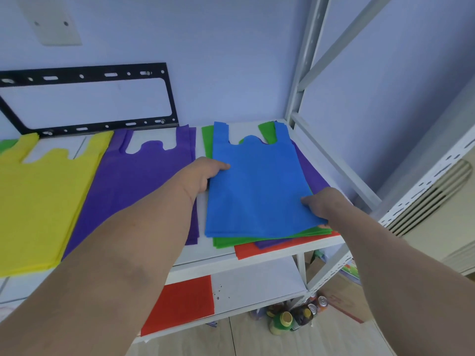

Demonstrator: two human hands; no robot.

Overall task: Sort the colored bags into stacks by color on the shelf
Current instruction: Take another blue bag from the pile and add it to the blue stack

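A blue bag (257, 186) lies on top of a mixed pile at the right end of the white shelf (231, 255). Under it show green bags (226, 242), a purple bag (308, 173) and a red bag (257, 251). My left hand (205, 173) pinches the blue bag's left edge, thumb on top. My right hand (323, 204) pinches its lower right edge. To the left lie a purple stack (144, 181) and a yellow stack (43, 201). A bit of green (7, 144) peeks out at the far left.
A black metal bracket (87, 98) leans against the wall behind the stacks. White shelf uprights (305, 60) stand at the right. A red bag (182, 301) lies on the lower shelf. Bottles and cans (295, 314) sit on the floor below.
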